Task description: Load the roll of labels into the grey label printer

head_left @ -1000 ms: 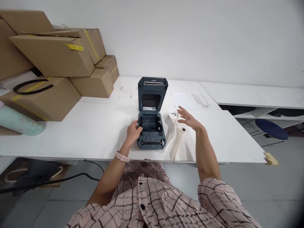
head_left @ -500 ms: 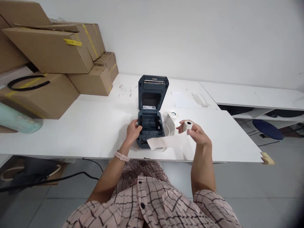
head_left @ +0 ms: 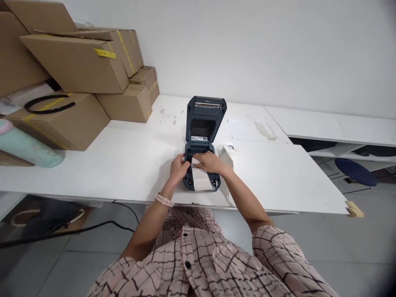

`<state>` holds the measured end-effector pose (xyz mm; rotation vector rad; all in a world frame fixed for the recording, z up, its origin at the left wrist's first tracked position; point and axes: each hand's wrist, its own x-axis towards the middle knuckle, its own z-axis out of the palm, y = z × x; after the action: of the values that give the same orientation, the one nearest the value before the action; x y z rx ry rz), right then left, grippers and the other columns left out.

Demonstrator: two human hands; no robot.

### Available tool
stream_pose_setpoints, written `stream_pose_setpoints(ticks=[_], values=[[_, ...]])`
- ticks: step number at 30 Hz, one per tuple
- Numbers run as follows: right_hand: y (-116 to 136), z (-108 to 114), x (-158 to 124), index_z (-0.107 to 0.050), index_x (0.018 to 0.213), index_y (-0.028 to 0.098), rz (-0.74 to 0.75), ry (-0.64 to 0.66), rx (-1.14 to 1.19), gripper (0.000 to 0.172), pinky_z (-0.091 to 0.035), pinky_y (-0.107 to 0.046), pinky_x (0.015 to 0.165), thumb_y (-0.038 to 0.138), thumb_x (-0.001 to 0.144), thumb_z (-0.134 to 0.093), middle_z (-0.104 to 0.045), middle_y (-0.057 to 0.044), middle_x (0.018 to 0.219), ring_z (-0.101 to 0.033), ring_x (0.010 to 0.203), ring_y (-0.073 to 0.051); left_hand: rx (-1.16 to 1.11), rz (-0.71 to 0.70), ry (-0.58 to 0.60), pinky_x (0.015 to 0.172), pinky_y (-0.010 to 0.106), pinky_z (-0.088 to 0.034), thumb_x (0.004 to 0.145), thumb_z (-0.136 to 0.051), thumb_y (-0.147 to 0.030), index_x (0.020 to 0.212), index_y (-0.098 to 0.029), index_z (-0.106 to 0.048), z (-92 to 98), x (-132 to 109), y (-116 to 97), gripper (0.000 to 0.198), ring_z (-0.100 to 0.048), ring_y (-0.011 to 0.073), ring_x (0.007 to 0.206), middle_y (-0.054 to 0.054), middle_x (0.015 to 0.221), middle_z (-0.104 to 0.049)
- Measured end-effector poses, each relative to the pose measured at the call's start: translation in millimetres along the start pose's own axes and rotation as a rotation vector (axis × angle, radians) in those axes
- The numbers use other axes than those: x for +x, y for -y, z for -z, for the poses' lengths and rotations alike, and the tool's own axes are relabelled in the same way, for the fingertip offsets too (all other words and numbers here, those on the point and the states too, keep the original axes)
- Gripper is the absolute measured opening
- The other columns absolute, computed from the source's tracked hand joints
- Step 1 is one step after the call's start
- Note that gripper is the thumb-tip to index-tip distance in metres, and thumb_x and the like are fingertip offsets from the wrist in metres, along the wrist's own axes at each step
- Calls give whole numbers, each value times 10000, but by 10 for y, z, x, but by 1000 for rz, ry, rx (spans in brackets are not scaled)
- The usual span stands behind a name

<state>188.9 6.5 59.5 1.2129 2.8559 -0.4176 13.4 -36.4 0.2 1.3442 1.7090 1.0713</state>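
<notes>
A dark label printer (head_left: 188,181) stands on the white table with its lid (head_left: 206,105) raised. My left hand (head_left: 178,168) grips the printer's left edge, fingers outside and thumb over the inner rim. Inside the bay, my right hand (head_left: 210,161) is closed around a white label roll (head_left: 194,161), mostly hidden by its fingers. From the roll, a loose paper strip (head_left: 201,180) runs over the printer's front. Just right of the printer stands a second white roll (head_left: 229,149) with a trailing strip, partly covered by my right forearm.
Cardboard boxes (head_left: 77,68) are stacked at the left, with a black band (head_left: 49,103) on one. A mint-green bottle (head_left: 31,146) lies beside them. The table (head_left: 278,177) has a padded right corner (head_left: 354,209). Beyond it is a blue stool (head_left: 355,171).
My right hand has carried the label roll leftward from beside the printer into its open bay. The loose strip now lies over the printer's front. My left hand stays at the left edge.
</notes>
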Motion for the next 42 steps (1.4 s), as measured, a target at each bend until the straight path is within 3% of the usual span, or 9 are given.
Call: stream_pose_setpoints(ticks=[6, 11, 15, 17, 20, 22, 24, 31, 42], values=[[182, -95, -443, -684, 1313, 172, 48, -189, 38, 346, -539, -480, 985, 139, 1041, -473, -740, -146, 1267, -674, 1169, -312, -31, 10, -5, 641, 287, -399, 783, -604, -210, 1284, -123, -673, -12, -3, 8, 513, -512, 163, 628, -31, 670, -540], [365, -289, -917, -651, 1385, 185, 128, -248, 92, 357, -504, -551, 1128, 282, 1082, -490, -630, -149, 1499, -589, 1394, -329, -77, 39, -2, 650, 290, -420, 786, -612, -235, 1318, -120, -661, -19, -24, 13, 546, -528, 166, 655, -14, 706, -564], [433, -395, -1158, -462, 1573, 238, 153, -214, 139, 793, -408, -626, 1222, 598, 913, -714, -422, -160, 1663, -408, 1547, -363, -113, 49, -23, 795, 323, -500, 802, -628, -241, 1322, -124, -649, -23, -46, 5, 534, -630, 208, 886, 91, 1006, -693], [448, -448, -1206, -384, 1620, 272, 161, -217, 156, 966, -374, -638, 1244, 620, 822, -801, -352, -150, 1698, -347, 1576, -368, -174, 49, -2, 905, 342, -516, 810, -637, -237, 1333, -135, -626, -24, -57, -10, 532, -642, 237, 1083, 142, 1240, -681], [468, -543, -1199, -426, 1597, 289, 128, -270, 149, 807, -361, -640, 1256, 362, 889, -805, -394, -124, 1681, -377, 1564, -349, -315, 81, 86, 971, 354, -524, 822, -646, -236, 1392, -161, -565, -24, -65, -35, 580, -627, 254, 1221, 156, 1398, -632], [479, -609, -1166, -515, 1541, 287, 92, -330, 147, 635, -395, -640, 1238, 155, 942, -678, -481, -107, 1631, -447, 1529, -332, -372, 96, 116, 979, 357, -532, 819, -656, -232, 1418, -172, -538, -23, -62, -38, 613, -624, 260, 1247, 158, 1437, -614], [480, -664, -1136, -592, 1478, 291, 72, -396, 166, 561, -454, -630, 1199, 75, 960, -569, -567, -89, 1566, -511, 1486, -319, -400, 100, 135, 982, 365, -537, 819, -668, -238, 1435, -176, -518, -25, -53, -26, 638, -623, 268, 1258, 167, 1454, -602], [414, -723, -1155, -650, 1419, 303, 107, -507, 273, 430, -514, -603, 1164, 159, 1037, -516, -641, -58, 1494, -553, 1454, -290, -441, 102, 200, 1041, 373, -514, 815, -714, -288, 1491, -197, -459, -29, -27, 38, 729, -577, 280, 1338, 160, 1518, -553], [377, -715, -1232, -597, 1473, 333, 111, -466, 312, 470, -458, -636, 1208, 160, 1046, -506, -599, -41, 1535, -501, 1491, -285, -414, 124, 241, 1050, 378, -521, 837, -727, -352, 1536, -238, -424, 3, -60, -7, 770, -554, 294, 1386, 154, 1590, -498]])
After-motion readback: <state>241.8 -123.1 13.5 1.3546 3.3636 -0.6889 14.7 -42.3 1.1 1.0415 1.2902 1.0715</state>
